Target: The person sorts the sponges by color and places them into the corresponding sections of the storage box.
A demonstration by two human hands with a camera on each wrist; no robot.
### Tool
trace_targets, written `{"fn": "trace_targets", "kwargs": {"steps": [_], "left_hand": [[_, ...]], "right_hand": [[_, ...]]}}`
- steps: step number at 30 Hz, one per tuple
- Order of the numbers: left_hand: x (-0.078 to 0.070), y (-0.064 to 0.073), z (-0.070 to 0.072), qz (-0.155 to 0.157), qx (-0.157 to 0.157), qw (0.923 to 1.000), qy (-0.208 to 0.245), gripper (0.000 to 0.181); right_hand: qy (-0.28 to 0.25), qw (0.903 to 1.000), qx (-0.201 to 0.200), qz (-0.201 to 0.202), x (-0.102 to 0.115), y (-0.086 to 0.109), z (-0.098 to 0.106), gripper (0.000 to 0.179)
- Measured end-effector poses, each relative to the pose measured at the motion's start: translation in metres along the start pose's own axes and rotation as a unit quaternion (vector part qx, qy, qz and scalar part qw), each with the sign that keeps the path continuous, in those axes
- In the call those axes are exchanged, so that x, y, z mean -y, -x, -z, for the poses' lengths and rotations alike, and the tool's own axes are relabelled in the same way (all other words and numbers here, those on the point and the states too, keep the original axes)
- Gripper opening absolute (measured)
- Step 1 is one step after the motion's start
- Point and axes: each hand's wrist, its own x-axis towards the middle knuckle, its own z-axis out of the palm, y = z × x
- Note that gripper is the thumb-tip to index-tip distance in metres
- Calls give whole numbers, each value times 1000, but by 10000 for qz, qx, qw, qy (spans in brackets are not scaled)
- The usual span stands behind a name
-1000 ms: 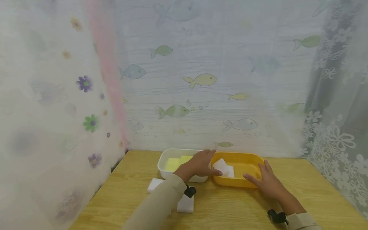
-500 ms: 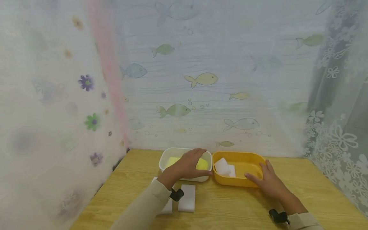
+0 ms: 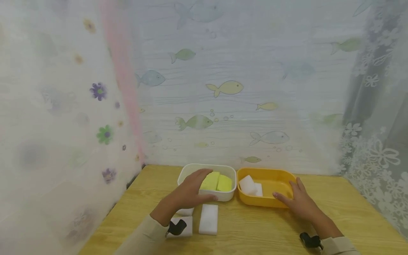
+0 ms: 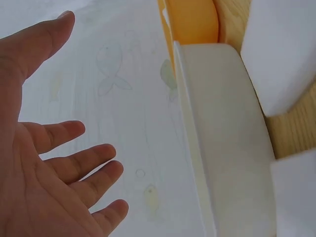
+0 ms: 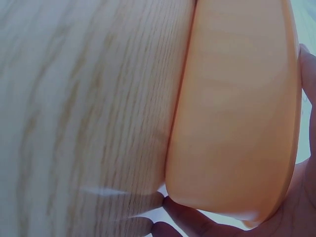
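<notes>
My left hand (image 3: 188, 191) hovers over the left front of a white plastic container (image 3: 227, 197), thumb and fingers spread, with nothing in it. In the left wrist view the palm is bare beside the container's wall (image 4: 227, 123). Yellow sponge-like blocks (image 3: 224, 183) lie inside that container, partly behind the hand. At the right end of an orange-yellow container (image 3: 264, 202), my right hand (image 3: 301, 205) grips the corner, thumb over the front rim. The right wrist view shows its fingers (image 5: 195, 219) against the end wall. White sponge-like blocks (image 3: 247, 185) sit at the left inside it.
Several white blocks (image 3: 208, 219) lie on the wooden table (image 3: 255, 232) in front of the white container, some partly under the left forearm. The two containers stand side by side. A fish-patterned curtain (image 3: 223, 106) hangs behind the table.
My left hand has moved left and toward me, from between the containers to the white container's left front, uncovering the yellow blocks. The right hand stays on the orange-yellow container.
</notes>
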Motion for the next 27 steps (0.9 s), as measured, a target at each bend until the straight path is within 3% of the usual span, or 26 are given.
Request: {"fn": "trace_targets", "kwargs": {"steps": [6,12,18,23,27], "left_hand": [[19,35,16,341,-141,9980,519,97],[44,63,29,460,96,9950,885,91],[52,68,28,517,600,9924,938,77],[58,71,25,701,1034,9891,785,77],[68,74,23,915,1117,9871,699,76]], "right_hand": [[14,10000,-14,-5,-1,0,-1,110],[95,9999,-81,9,-2,-2,-2,111],[86,9999,-76,13,-3,-1,0,110],[15,9999,-82,95,-3,-2,-2,108],[4,10000,-66,68,-1,-2,-3,108]]}}
